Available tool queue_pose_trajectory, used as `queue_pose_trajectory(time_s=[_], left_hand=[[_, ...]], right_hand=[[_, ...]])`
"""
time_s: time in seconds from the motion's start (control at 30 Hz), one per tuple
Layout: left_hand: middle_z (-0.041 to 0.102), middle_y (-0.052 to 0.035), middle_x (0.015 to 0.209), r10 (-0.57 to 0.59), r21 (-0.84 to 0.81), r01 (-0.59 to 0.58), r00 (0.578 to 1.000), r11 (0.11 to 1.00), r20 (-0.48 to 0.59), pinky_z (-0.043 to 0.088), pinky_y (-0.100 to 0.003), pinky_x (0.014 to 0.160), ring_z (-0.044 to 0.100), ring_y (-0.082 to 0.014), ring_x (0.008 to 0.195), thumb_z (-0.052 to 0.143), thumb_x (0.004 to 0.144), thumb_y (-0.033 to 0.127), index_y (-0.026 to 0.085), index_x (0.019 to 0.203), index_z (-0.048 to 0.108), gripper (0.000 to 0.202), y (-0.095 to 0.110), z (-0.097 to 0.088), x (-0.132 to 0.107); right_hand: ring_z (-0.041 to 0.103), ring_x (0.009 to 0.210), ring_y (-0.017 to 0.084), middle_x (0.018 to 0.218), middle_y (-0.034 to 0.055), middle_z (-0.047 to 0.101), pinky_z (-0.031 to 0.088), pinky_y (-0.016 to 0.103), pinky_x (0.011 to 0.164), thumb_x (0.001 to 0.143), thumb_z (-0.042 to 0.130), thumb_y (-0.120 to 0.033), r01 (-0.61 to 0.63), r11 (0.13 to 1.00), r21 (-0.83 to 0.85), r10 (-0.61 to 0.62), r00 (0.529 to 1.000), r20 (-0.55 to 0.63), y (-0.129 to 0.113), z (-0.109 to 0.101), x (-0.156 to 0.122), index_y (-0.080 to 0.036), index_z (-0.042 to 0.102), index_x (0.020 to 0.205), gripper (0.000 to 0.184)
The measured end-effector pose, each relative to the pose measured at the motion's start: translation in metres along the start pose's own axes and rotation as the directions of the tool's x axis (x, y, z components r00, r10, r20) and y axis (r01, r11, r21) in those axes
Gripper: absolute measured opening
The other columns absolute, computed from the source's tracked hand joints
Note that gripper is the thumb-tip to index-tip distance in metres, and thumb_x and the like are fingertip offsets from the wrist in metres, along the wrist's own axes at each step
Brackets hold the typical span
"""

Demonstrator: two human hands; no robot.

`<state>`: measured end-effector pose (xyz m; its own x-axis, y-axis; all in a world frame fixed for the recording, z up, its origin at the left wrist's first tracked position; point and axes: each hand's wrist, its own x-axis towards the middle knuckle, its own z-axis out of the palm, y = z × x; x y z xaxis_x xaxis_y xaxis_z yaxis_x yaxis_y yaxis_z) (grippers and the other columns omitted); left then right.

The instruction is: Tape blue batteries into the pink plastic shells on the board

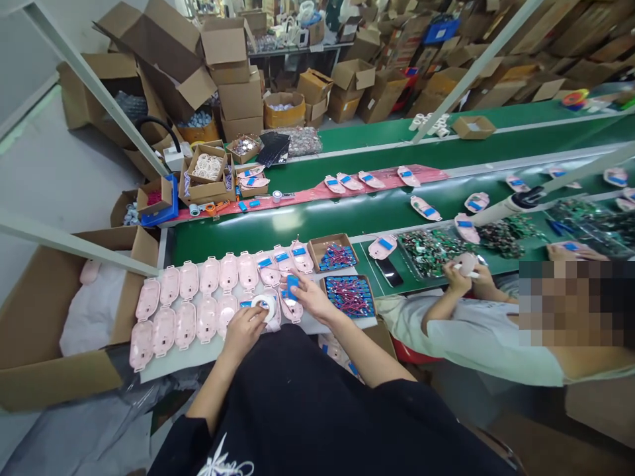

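Note:
My left hand is closed on a roll of white tape above the front row of pink plastic shells. Between the fingers of my right hand is a blue battery pack, just right of the tape roll. Two rows of shells lie open on a white sheet. Several at the right end have blue packs in them, such as the shell beside the box. Part of the shells under my hands is hidden.
Right of my hands, two cardboard trays hold blue packs with red wires, the nearer tray and the farther one. A phone lies beside circuit boards. A co-worker sits at right. A green conveyor runs behind.

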<state>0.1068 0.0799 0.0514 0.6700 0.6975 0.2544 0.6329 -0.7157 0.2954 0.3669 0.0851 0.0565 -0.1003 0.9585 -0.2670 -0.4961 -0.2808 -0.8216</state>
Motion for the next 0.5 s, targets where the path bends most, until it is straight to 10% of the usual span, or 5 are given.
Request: queue_pose_trajectory(time_s=[0.23,0.5], left_hand=[[0.074,-0.0095,0.112,0.017,0.027,-0.018,0.999,0.999,0.031,0.054,-0.039,0.089,0.064,-0.0246,0.099,0.056,0.099,0.016,0.026,0.122,0.073,0.031,0.007,-0.002,0.001],[0.074,-0.0091,0.108,-0.019,0.124,0.014,0.999,0.992,0.038,0.052,-0.038,0.080,0.063,-0.0249,0.092,0.057,0.096,0.014,0.025,0.117,0.074,0.030,0.008,-0.001,0.005]], right_hand=[[0.063,0.130,0.037,0.130,0.0116,0.073,0.045,0.059,0.115,0.061,0.097,-0.034,0.032,0.879,-0.475,-0.002,0.998,0.065,0.001,-0.001,-0.001,-0.022,0.070,0.132,0.077],[0.069,0.119,0.038,0.114,0.0104,0.078,0.050,0.058,0.110,0.052,0.098,-0.044,-0.040,0.903,-0.427,0.082,0.993,0.081,0.022,0.008,0.009,-0.021,0.074,0.117,0.073]])
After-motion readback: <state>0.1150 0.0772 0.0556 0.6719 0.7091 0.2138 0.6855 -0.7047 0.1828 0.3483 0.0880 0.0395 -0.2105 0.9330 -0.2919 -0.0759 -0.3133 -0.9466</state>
